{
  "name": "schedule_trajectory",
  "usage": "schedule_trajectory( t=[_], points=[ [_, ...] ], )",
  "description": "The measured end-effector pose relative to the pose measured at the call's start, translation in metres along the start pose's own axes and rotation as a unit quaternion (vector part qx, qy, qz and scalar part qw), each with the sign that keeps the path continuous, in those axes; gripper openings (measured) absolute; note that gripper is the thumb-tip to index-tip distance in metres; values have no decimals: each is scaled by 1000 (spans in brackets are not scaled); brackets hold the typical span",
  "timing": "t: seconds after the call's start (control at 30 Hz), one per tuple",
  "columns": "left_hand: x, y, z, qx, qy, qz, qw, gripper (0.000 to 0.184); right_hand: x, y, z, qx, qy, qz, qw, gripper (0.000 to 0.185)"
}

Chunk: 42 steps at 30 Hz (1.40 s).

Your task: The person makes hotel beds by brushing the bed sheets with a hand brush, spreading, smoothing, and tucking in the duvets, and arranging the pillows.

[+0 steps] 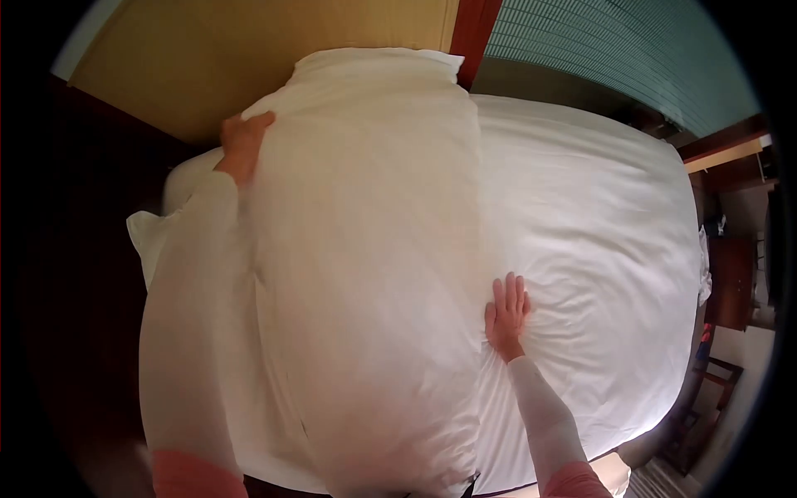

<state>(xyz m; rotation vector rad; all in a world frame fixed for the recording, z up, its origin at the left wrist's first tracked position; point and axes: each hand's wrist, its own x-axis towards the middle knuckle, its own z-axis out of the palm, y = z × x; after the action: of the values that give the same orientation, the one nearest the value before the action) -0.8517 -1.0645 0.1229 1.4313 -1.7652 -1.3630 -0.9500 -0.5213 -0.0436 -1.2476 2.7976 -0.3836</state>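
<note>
A thick white duvet [374, 207] lies in a broad folded band across the bed, from the far side to the near edge. At its far left edge, my left hand [243, 143] is closed on the duvet's border, with the fingertips partly hidden. My right hand [507, 317] lies flat, fingers stretched out, on the white bedding [589, 224] just right of the band. Creases spread through the cloth around that palm.
Beyond the bed stand a light wooden panel [274, 50] and a window with slatted blinds [614, 58]. Dark floor [75, 290] borders the left side. On the right are a dark wooden cabinet [730, 282] and a wooden chair [718, 382].
</note>
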Motion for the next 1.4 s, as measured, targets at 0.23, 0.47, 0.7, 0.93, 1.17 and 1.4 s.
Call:
schedule_trajectory(
  t=[0.23, 0.47, 0.7, 0.93, 1.17, 1.4],
  points=[
    [38, -53, 9, 3, 1, -101, 995, 61, 14, 9, 39, 24, 0, -10, 1000, 49],
    [-52, 57, 69, -122, -164, -23, 979, 48, 8, 16, 48, 21, 0, -30, 999, 48],
    [-263, 109, 99, 84, -295, 701, 644, 43, 13, 7, 34, -6, -93, -4, 996, 49],
    [-101, 118, 51, -114, -220, 294, 923, 22, 12, 14, 39, 2, -82, -2, 997, 49],
    [88, -50, 8, 341, 27, 170, 924, 34, 8, 16, 44, 24, -2, -39, 999, 46],
    [43, -24, 134, 437, -192, 278, 833, 64, 5, 18, 49, 24, 3, -32, 999, 46]
  ],
)
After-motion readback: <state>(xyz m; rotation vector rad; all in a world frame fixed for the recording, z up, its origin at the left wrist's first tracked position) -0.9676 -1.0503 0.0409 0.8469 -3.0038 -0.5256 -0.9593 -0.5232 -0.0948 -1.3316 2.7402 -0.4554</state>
